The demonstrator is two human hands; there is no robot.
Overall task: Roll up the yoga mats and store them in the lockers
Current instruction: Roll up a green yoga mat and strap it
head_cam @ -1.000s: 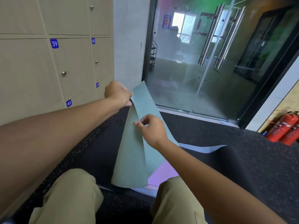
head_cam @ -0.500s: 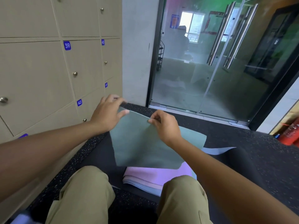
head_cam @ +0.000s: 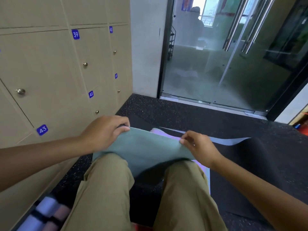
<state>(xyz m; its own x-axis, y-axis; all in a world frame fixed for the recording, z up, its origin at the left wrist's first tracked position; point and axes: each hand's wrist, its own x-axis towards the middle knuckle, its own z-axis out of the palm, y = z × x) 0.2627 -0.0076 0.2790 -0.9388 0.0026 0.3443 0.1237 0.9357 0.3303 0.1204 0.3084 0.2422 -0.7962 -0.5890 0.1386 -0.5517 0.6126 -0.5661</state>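
Note:
A grey-green yoga mat (head_cam: 146, 152) lies folded over in front of my knees, its far edge curled toward me. My left hand (head_cam: 106, 130) grips that edge at its left end, fingers curled over it. My right hand (head_cam: 196, 145) pinches the same edge at its right end. Under the green mat a pink mat (head_cam: 158, 130) and a pale blue mat (head_cam: 230, 140) show on a black mat (head_cam: 258, 164). Beige lockers (head_cam: 55, 72) with blue numbers 39 to 43 stand shut along the left wall.
Rolled mats with black straps (head_cam: 45, 214) lie on the floor at the bottom left, beside the lockers. Glass doors (head_cam: 233, 55) with steel handles close off the far side. Something red and blue (head_cam: 301, 125) sits at the right edge. The floor is speckled black rubber.
Both hands have brought the green mat's lifted end down and toward me, from held up in the air to folded low over the mat stack. The view has tilted downward.

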